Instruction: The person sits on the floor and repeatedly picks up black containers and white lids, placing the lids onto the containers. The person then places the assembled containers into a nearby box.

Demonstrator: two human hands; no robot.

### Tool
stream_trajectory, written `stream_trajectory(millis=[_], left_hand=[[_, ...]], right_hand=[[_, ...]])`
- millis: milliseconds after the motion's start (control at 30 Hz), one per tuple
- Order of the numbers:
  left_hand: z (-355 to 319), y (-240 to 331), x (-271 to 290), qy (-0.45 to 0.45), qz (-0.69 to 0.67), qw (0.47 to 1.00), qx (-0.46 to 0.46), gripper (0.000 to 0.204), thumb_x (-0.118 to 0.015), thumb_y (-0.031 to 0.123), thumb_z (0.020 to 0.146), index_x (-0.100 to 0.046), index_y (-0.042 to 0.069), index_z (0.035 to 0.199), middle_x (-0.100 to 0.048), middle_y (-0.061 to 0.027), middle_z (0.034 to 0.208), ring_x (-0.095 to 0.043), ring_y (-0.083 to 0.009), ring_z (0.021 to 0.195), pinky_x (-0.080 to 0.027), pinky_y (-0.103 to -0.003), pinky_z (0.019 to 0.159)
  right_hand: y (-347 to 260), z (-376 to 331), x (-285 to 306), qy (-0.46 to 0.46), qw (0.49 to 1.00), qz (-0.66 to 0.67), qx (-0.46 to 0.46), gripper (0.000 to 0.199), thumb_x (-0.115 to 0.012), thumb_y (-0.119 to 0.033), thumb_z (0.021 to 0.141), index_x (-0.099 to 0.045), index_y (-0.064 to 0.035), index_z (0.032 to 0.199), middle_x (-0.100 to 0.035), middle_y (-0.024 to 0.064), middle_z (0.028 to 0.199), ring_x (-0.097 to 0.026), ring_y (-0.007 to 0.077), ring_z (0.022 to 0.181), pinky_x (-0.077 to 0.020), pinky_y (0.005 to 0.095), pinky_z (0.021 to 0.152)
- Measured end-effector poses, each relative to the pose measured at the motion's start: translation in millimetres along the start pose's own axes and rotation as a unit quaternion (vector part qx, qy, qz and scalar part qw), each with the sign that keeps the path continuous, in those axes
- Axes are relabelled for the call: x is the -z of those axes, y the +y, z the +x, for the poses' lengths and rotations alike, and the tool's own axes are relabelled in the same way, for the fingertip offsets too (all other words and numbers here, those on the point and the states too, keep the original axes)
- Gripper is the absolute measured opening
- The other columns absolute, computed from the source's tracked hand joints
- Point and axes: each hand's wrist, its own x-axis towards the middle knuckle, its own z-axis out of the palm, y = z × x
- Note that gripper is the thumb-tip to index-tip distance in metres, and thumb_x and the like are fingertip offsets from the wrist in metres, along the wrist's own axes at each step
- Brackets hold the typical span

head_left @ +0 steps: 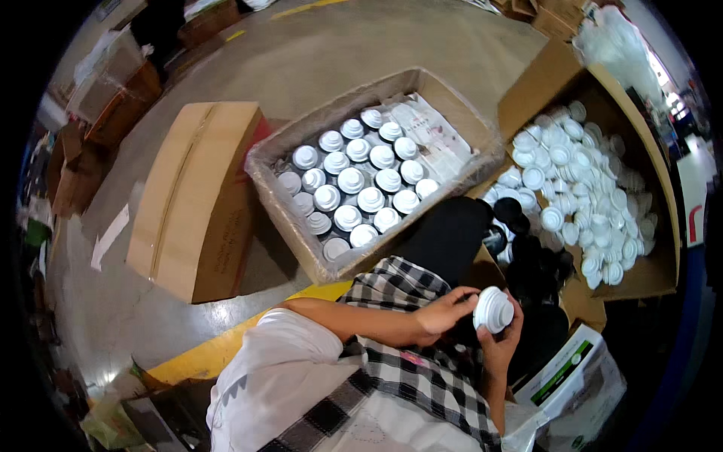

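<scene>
In front of my lap I hold a round white stepped cap, its tiered side tilted up. My right hand wraps its near and right edges, the thumb on the front. My left hand has its fingertips at the cap's left rim, the thumb and fingers close together. Beyond my knees, a plastic-lined carton holds rows of similar white-topped pieces, standing upright. To the right of my hands, several black round parts lie in a pile, partly hidden by shadow.
At the right stands an open carton heaped with loose white caps. A closed brown carton is left of the lined one. Newspaper covers part of the lined carton. A white and green box sits by my right side.
</scene>
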Motion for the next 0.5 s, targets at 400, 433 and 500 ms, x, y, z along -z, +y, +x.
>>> stream_trajectory(millis=[400, 433, 500], left_hand=[[0.8, 14.2, 8.7, -0.178, -0.37, 0.911, -0.04, 0.046, -0.027, 0.033, 0.092, -0.044, 0.005, 0.125, -0.049, -0.011, 0.125, -0.044, -0.0256, 0.117, -0.031, -0.042, 0.1], [0.5, 14.2, 6.2, -0.177, -0.368, 0.912, -0.034, 0.046, -0.028, 0.032, 0.092, -0.044, 0.003, 0.124, -0.049, -0.0116, 0.126, -0.044, -0.0258, 0.117, -0.031, -0.042, 0.1], [3.2, 10.4, 8.0, -0.194, -0.372, 0.907, -0.029, 0.048, -0.028, 0.035, 0.093, -0.043, 0.002, 0.125, -0.048, -0.0127, 0.126, -0.044, -0.0266, 0.117, -0.031, -0.042, 0.101]], right_hand=[[-4.6, 21.1, 13.6, -0.021, 0.861, 0.496, -0.113, 0.054, -0.045, -0.038, 0.088, -0.035, -0.0055, 0.131, -0.042, 0.0122, 0.13, -0.043, 0.0248, 0.117, -0.0411, 0.0379, 0.091], [-4.9, 19.2, 16.0, -0.018, 0.859, 0.5, -0.109, 0.055, -0.045, -0.038, 0.088, -0.035, -0.0052, 0.131, -0.042, 0.013, 0.13, -0.043, 0.0255, 0.118, -0.041, 0.0388, 0.092], [-5.1, 12.9, 18.5, -0.01, 0.853, 0.512, -0.102, 0.056, -0.044, -0.039, 0.088, -0.034, -0.0045, 0.131, -0.04, 0.0146, 0.13, -0.041, 0.027, 0.12, -0.0409, 0.0405, 0.092]])
